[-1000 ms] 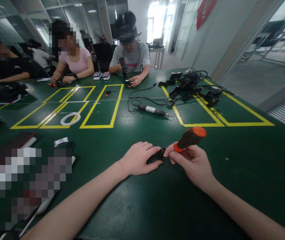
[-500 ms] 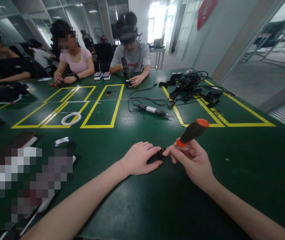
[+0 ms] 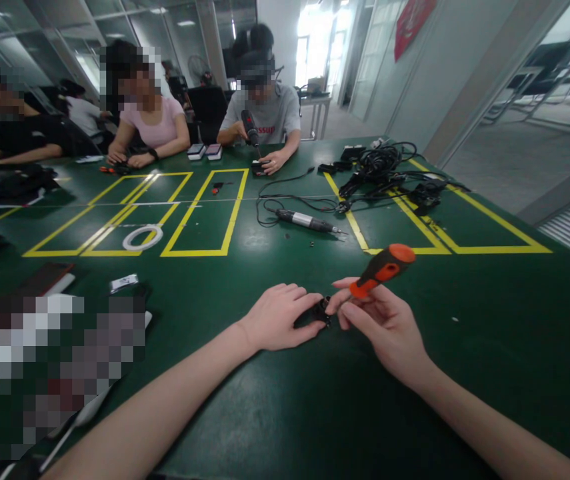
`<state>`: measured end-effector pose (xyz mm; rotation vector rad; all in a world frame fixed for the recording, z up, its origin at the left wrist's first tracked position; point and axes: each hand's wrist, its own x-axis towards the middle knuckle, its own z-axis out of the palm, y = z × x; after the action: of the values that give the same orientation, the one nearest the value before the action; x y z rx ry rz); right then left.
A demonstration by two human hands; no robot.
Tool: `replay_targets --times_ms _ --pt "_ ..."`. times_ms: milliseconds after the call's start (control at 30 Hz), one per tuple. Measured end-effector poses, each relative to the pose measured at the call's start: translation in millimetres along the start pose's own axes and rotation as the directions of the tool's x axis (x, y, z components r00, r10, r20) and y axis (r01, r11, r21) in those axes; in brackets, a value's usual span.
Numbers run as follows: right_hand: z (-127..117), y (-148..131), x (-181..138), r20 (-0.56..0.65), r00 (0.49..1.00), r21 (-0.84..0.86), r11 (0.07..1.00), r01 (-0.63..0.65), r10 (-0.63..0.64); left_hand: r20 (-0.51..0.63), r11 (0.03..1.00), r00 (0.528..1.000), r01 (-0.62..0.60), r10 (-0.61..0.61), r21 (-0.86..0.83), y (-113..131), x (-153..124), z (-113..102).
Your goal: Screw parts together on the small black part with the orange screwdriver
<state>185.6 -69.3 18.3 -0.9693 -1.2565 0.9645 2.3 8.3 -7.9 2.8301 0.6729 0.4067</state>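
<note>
My left hand (image 3: 285,317) rests on the green table, its thumb and fingers closed around a small black part (image 3: 321,310). Most of that part is covered by the fingers, so its kind cannot be made out. Close on the right, my right hand (image 3: 382,320) grips a screwdriver (image 3: 383,270) with a black and orange handle. The screwdriver leans, its handle end up and to the right, its shaft running down between the fingers toward the black part. Its tip is hidden by the fingers.
An electric screwdriver (image 3: 307,221) with a cord lies ahead. Tangled black cables (image 3: 382,163) lie at the back right. A white ring (image 3: 143,237) sits left, near yellow tape outlines. Across the table a person (image 3: 265,110) holds a power driver (image 3: 250,128). Blurred items lie at left.
The screwdriver handle has turned, showing more orange, and has dipped slightly. My right fingers have shifted around it. My left hand and the black part stay in place.
</note>
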Motion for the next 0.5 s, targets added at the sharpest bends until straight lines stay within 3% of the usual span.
replay_targets --times_ms 267,500 --pt "-4.9 3.2 2.8 -0.056 0.998 -0.054 0.998 -0.036 0.033 -0.004 1.000 1.000 -0.007 0.007 0.007 -0.7 0.3 0.9" --pt "-2.8 1.2 3.2 -0.008 1.000 -0.023 1.000 -0.021 0.021 0.003 1.000 1.000 -0.006 0.006 0.012 -0.1 0.6 0.4"
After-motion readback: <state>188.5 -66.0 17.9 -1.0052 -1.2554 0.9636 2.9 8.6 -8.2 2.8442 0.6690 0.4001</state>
